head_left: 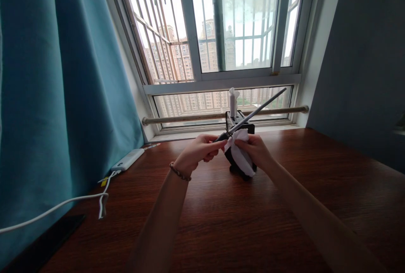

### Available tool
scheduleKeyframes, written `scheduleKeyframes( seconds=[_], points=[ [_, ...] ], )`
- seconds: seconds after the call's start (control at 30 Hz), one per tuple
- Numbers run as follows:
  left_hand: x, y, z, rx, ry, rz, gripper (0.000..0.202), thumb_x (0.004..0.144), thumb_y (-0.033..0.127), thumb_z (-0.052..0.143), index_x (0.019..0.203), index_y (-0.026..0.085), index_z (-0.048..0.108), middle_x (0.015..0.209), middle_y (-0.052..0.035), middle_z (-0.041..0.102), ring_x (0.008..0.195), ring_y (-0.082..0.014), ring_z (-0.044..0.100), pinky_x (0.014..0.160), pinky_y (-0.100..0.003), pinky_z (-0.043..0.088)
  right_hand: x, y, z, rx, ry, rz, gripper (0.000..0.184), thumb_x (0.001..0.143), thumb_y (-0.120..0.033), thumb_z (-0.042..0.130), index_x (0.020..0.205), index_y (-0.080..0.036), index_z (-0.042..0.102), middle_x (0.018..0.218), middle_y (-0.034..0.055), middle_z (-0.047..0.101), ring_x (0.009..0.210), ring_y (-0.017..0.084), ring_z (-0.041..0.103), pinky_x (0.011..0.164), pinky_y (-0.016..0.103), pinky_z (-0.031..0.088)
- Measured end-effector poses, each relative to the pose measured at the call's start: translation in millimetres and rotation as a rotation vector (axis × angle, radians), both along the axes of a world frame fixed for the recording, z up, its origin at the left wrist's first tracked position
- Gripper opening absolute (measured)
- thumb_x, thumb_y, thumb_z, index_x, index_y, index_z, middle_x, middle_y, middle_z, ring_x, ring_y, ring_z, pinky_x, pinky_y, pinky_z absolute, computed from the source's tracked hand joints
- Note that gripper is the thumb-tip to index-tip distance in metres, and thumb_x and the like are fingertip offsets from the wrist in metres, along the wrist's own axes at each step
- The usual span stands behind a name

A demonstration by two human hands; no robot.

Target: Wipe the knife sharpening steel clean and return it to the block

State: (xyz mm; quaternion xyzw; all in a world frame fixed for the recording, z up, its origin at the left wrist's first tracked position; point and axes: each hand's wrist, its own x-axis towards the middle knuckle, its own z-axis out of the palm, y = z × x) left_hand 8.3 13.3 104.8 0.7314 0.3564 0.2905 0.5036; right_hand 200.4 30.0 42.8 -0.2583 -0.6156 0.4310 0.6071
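My left hand [198, 151] is closed round the dark handle of a long thin steel rod [256, 110], which slants up and to the right toward the window. My right hand [255, 150] is closed on a white cloth [239, 155] bunched against the rod just above the handle. Right behind both hands stands a black knife block [236, 117] on the wooden table [221, 218], with a white handle [233, 100] sticking up out of it.
A white power strip [128, 159] lies at the table's left back, its white cable [63, 204] trailing to the left edge. A teal curtain [63, 87] hangs at the left. The window [221, 32] with a wooden rail [190, 117] runs behind the table.
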Motion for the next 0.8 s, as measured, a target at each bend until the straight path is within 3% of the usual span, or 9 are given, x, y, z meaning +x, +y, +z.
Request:
scheduleKeyframes(
  seconds=[0.13,0.33,0.4,0.53,0.7,0.8],
  points=[
    [-3,3,-1.3,-0.059,-0.058,-0.027,0.040,0.077,0.052,0.057,0.075,0.013,0.049,0.057,0.0072,0.018,0.048,-0.0035,0.014,0.042,-0.020,0.008,1,3,0.9,-0.012,-0.003,-0.089,0.029,0.069,-0.040,0.076,0.071,-0.012,0.068,0.068,0.0035,0.060,0.059,0.013,0.051,0.050,0.022,0.039],
    [-3,3,-1.5,-0.092,-0.026,-0.080,0.040,0.076,0.051,0.059,0.075,0.013,0.050,0.056,0.0073,0.018,0.047,-0.0033,0.013,0.042,-0.020,0.007,6,4,8.8,-0.162,0.576,-0.190,0.033,0.058,-0.040,0.084,0.067,-0.014,0.066,0.065,0.0026,0.061,0.056,0.013,0.054,0.050,0.020,0.044],
    [0,3,-3.7,-0.087,-0.001,-0.103,0.041,0.076,0.053,0.058,0.075,0.013,0.050,0.056,0.0073,0.018,0.048,-0.0038,0.013,0.042,-0.020,0.008,6,-1,12.4,-0.145,0.541,-0.114,0.033,0.057,-0.040,0.084,0.069,-0.014,0.067,0.064,0.0021,0.061,0.055,0.012,0.054,0.049,0.019,0.043],
    [7,1,-6.4,-0.032,0.081,-0.124,0.042,0.076,0.055,0.055,0.074,0.013,0.051,0.055,0.0068,0.021,0.047,-0.0045,0.017,0.042,-0.020,0.012,1,-15,16.1,-0.102,0.260,0.052,0.028,0.065,-0.034,0.080,0.085,-0.015,0.071,0.072,0.0034,0.064,0.060,0.013,0.056,0.053,0.020,0.044],
    [2,-5,-1.3,0.218,0.211,-0.008,0.040,0.075,0.053,0.056,0.073,0.013,0.056,0.057,0.0029,0.036,0.051,-0.0070,0.030,0.046,-0.022,0.020,-2,-20,17.0,-0.227,0.199,0.054,0.026,0.062,-0.032,0.082,0.075,-0.014,0.070,0.072,0.0045,0.064,0.062,0.014,0.057,0.055,0.020,0.046],
    [-6,-5,2.1,0.391,0.271,0.093,0.038,0.074,0.050,0.059,0.066,0.013,0.055,0.062,0.0022,0.035,0.059,-0.0081,0.029,0.051,-0.022,0.021,6,-14,19.2,-0.312,0.234,0.012,0.030,0.058,-0.034,0.084,0.073,-0.012,0.068,0.072,0.0063,0.064,0.062,0.016,0.059,0.054,0.022,0.048]
  ],
)
